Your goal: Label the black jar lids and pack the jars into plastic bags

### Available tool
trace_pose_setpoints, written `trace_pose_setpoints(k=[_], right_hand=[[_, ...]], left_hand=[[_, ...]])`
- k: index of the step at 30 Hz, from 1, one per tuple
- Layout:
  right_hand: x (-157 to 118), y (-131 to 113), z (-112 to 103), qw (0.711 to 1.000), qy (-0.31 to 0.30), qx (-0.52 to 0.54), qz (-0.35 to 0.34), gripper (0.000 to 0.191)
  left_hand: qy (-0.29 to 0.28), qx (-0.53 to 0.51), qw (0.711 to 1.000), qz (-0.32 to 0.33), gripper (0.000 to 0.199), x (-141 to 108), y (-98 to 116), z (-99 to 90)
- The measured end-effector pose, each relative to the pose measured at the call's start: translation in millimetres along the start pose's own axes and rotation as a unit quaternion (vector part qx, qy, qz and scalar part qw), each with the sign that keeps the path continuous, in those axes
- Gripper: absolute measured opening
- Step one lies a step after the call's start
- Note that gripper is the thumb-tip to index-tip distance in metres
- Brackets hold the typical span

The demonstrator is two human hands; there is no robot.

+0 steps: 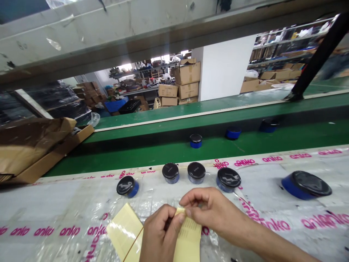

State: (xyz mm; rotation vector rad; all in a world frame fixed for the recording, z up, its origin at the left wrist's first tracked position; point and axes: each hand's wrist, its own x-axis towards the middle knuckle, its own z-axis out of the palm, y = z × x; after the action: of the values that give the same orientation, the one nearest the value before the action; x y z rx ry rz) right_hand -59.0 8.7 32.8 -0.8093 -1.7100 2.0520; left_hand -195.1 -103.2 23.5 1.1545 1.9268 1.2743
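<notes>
Left hand (160, 233) and right hand (209, 213) pinch close together, fingers curled.

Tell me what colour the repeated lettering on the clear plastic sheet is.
Magenta pink; the printed lettering shows best in the head view.

L hand (160, 233) & R hand (212, 213) close together on yellow paper slip (188, 233). Straight ahead, row of round blue units (196, 173) blocks the way, only narrow gaps btwn them. Wider gap on R, btwn row & larger blue unit (307, 185), over plastic sheet (261, 196), up to green conveyor belt (163, 154).
</notes>
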Motion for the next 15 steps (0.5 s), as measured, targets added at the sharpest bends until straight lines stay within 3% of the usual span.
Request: trace_pose_setpoints(k=[5,11,15], right_hand=[[-2,-1,-3,1.000,0.000,-0.021,0.007,0.005],[-4,-11,-8,0.999,0.030,-0.015,-0.016,0.017],[-6,-13,-8,0.998,0.007,-0.053,-0.010,0.015]], left_hand=[[0.004,0.001,1.000,0.005,0.041,-1,-1,-0.2],[0.002,-0.009,1.000,-0.018,0.041,-2,1,-2.2],[-0.004,-0.008,1.000,-0.022,0.043,-2,0,-2.6]])
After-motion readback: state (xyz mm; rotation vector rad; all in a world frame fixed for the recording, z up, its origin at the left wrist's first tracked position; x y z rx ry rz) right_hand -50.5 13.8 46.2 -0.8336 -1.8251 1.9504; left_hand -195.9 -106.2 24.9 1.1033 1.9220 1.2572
